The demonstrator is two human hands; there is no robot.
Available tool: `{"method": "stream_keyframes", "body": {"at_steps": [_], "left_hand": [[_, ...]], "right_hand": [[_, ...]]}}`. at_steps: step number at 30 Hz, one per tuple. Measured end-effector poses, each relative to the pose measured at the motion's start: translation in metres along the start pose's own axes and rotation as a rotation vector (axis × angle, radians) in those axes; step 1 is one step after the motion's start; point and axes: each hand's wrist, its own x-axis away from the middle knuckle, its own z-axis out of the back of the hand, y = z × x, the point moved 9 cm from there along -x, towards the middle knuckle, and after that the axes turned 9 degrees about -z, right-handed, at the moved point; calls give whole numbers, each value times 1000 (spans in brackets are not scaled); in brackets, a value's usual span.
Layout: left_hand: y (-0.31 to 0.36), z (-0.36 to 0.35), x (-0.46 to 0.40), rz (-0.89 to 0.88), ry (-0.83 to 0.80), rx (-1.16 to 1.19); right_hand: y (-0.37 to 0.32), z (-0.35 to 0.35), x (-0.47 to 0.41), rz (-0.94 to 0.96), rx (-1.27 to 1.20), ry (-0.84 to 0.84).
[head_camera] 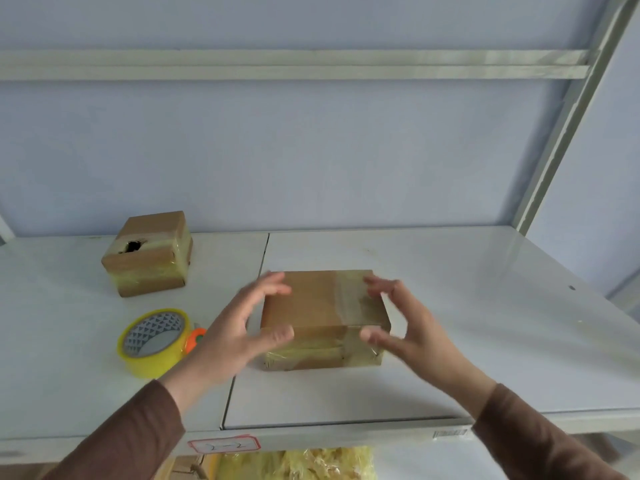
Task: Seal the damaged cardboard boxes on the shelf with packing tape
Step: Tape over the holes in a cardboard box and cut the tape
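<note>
Both hands, left hand [239, 327] and right hand [408, 327], spread open around the taped box [318, 306] mid-shelf, perhaps barely touching; it looks light, stiff, slick where taped, best gripped by its ends

This looks like a storeroom or small warehouse. A pale metal shelf [450, 289] with an angled upright [568, 126] at the right of the frame carries taped cardboard boxes [149, 254]. A handwritten label [224, 444] sits on the shelf's front edge, bottom centre.
</note>
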Motion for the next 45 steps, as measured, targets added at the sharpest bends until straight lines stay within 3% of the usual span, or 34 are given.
{"method": "stream_keyframes", "body": {"at_steps": [1, 3, 6, 8, 14, 17, 19, 21, 23, 25, 27, 31, 35, 41, 45], "left_hand": [[1, 7, -6, 53, 37, 49], [2, 8, -19, 136, 0, 3], [6, -19, -37, 101, -286, -460], [1, -34, -40, 98, -389, -600], [-12, -39, -42, 114, -357, -593], [-11, -36, -40, 110, -253, -386], [-12, -25, -33, 204, -90, -8], [-24, -11, -22, 383, 93, 304], [-42, -7, -11, 544, 149, 409], [-46, -14, -4, 610, 83, 471], [-37, -18, -7, 556, 85, 517], [-15, -2, -17, 312, 398, 628], [-16, -8, -8, 250, 465, 542], [-26, -18, -16, 499, 361, 597], [-32, -26, -23, 547, 407, 661]], "right_hand": [[-3, 5, -5, -31, -38, -19], [-16, 3, -14, -7, 119, -95], [-23, -24, -21, 56, 512, -256], [-20, -37, -22, 62, 665, -288], [-18, -45, -25, 47, 711, -241], [-11, -40, -25, -99, 335, -277], [-2, -29, -21, -252, -141, -227], [12, -16, -18, -392, -417, -105], [26, -13, -18, -490, -424, -79], [26, -19, -18, -507, -369, -153], [19, -18, -21, -470, -406, -115], [13, 1, -22, -364, -566, 164], [24, -7, -13, -388, -677, 233], [23, -22, -23, -549, -778, 82], [26, -25, -28, -616, -667, 161]]}}
